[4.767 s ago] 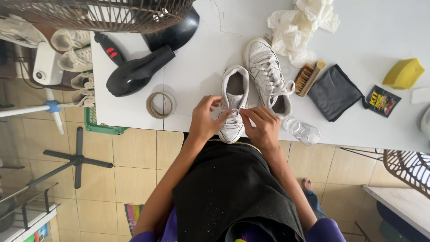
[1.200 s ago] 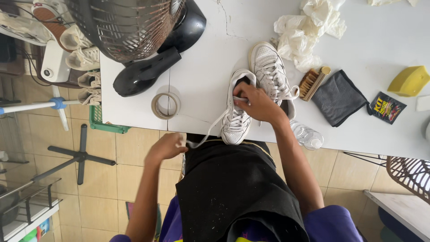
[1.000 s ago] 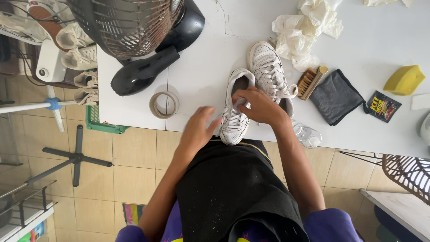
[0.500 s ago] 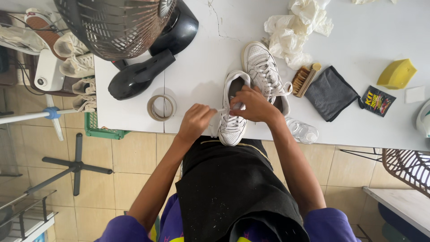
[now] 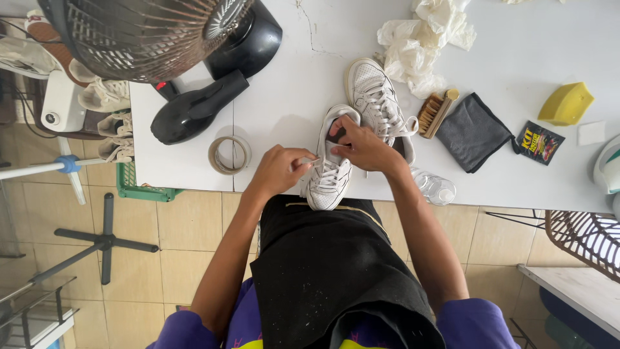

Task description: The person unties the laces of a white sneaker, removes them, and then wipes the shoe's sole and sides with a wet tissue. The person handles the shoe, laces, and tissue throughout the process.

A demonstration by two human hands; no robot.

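Your left hand (image 5: 279,169) pinches the white lace end; your right hand (image 5: 363,147) clamps the tongue of the white low-top leather sneaker (image 5: 330,161), which sits under both grips at the white table's (image 5: 284,97) near edge (toe overhanging). A hard tug could drag it off.

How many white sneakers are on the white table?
2. One sneaker lies at the table's near edge, under the left hand and right hand. The second sneaker lies just behind it. More shoes sit off the table, far left.
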